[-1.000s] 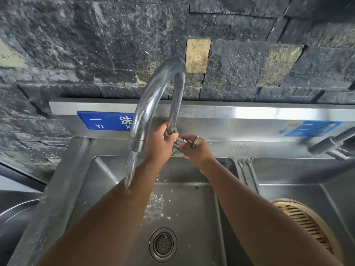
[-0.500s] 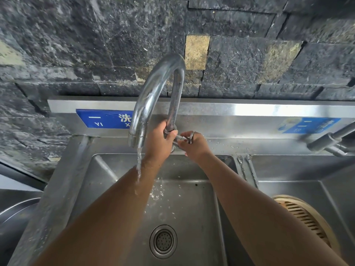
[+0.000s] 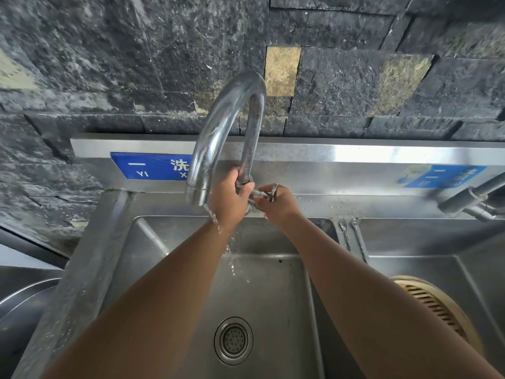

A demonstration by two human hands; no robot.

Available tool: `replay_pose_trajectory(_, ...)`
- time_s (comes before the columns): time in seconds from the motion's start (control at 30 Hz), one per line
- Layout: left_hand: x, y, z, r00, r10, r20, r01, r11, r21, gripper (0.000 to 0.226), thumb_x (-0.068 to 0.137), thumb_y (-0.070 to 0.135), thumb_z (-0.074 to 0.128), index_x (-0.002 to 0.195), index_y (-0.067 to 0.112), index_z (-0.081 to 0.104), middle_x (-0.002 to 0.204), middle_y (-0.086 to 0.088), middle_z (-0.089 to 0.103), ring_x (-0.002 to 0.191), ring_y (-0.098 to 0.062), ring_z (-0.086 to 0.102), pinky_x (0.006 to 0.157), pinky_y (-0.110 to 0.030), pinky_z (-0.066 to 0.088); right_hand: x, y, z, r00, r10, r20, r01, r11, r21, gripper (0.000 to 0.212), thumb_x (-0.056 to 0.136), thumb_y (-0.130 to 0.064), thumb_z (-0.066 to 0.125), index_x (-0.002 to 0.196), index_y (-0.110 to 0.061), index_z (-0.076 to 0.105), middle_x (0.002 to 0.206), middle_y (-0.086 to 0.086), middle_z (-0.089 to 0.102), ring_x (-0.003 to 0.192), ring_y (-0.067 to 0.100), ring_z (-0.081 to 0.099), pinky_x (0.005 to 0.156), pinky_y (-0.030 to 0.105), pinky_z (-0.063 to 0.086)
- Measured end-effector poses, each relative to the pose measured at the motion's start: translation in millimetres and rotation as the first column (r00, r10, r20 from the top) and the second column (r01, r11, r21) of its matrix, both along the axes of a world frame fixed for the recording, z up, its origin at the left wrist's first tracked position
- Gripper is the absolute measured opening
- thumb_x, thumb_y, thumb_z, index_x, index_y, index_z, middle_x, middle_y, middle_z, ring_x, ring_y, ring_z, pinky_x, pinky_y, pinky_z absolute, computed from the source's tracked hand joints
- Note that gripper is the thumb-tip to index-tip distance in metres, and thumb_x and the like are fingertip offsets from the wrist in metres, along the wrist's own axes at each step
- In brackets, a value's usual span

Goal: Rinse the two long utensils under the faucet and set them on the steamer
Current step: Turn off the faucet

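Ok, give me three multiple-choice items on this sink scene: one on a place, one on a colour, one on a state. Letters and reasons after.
1. Where do the two long utensils lie?
A. On the divider between the basins
B. In the left basin by the drain
C. On the steamer

2. What colour is the sign behind the faucet?
A. Red
B. Blue
C. Green

3. What is the right hand doing?
A. Hanging free
B. Holding a utensil
C. Gripping the faucet handle

Answers:
1 A, both rest on the ridge between the basins, apart from the steamer.
2 B, blue with white characters.
3 C, its fingers close on the handle beside the left hand at the faucet base.
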State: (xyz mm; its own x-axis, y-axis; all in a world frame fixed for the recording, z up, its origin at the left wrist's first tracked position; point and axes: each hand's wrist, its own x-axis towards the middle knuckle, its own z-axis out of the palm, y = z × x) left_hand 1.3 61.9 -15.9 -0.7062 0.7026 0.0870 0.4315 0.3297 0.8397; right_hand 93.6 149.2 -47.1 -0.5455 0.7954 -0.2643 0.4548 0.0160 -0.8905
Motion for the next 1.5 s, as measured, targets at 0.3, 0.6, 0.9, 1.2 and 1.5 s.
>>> replay_pose_trajectory(0.3, 3, -1, 3, 1.0, 0.009, -0.001, -0.009, 1.0, 0.006, 0.022, 0.092, 0.022, 0.064, 0.109, 0.009, 0.062, 0.095, -0.007, 0.071, 0.088, -0.027, 0.067, 0.082, -0.046, 0.055, -1, 2, -5, 1.0, -0.001, -0.009, 0.001, 1.0, 0.022, 0.015, 0.094, -0.015, 0.067, 0.108, -0.009, 0.067, 0.082, 0.007, 0.067, 0.076, 0.023, 0.061, 0.072, 0.041, 0.053)
replay_pose_trajectory(0.6, 3, 0, 2, 1.0, 0.006, -0.01, -0.006, 1.0, 0.006, 0.021, 0.092, 0.02, 0.064, 0.108, 0.006, 0.062, 0.097, -0.01, 0.071, 0.088, -0.027, 0.067, 0.082, -0.046, 0.054, -1, 2, -5, 1.0, 0.009, 0.002, -0.009, 0.999, 0.033, 0.008, 0.094, -0.019, 0.068, 0.101, -0.015, 0.067, 0.079, 0.004, 0.067, 0.067, 0.018, 0.058, 0.062, 0.031, 0.047)
replay_pose_trajectory(0.9, 2, 1, 1, 1.0, 0.0, -0.026, 0.0, 1.0, 0.006, 0.02, 0.093, 0.02, 0.063, 0.107, 0.006, 0.062, 0.095, -0.012, 0.07, 0.087, -0.029, 0.065, 0.081, -0.043, 0.053, -1, 2, -6, 1.0, 0.004, -0.01, -0.004, 1.0, 0.022, 0.016, 0.093, -0.016, 0.066, 0.109, -0.011, 0.065, 0.084, 0.006, 0.066, 0.074, 0.022, 0.059, 0.065, 0.033, 0.047)
replay_pose_trajectory(1.2, -2, 3, -9, 1.0, 0.001, -0.022, -0.001, 1.0, 0.019, 0.017, 0.092, 0.023, 0.063, 0.106, 0.013, 0.061, 0.094, -0.005, 0.07, 0.081, -0.02, 0.064, 0.071, -0.032, 0.05, -1, 2, -4, 1.0, 0.011, -0.007, -0.011, 0.999, 0.035, 0.007, 0.093, -0.018, 0.066, 0.098, -0.018, 0.062, 0.087, 0.011, 0.07, 0.078, 0.022, 0.062, 0.071, 0.036, 0.052)
replay_pose_trajectory(1.5, -5, 4, -15, 1.0, -0.003, -0.031, 0.005, 0.999, 0.054, 0.016, 0.091, 0.023, 0.064, 0.104, 0.013, 0.062, 0.092, -0.004, 0.07, 0.081, -0.022, 0.064, 0.071, -0.032, 0.049, 0, 2, -5, 1.0, 0.019, 0.0, -0.019, 0.999, 0.041, 0.004, 0.093, -0.018, 0.066, 0.096, -0.017, 0.063, 0.083, 0.006, 0.067, 0.075, 0.02, 0.06, 0.067, 0.034, 0.048)
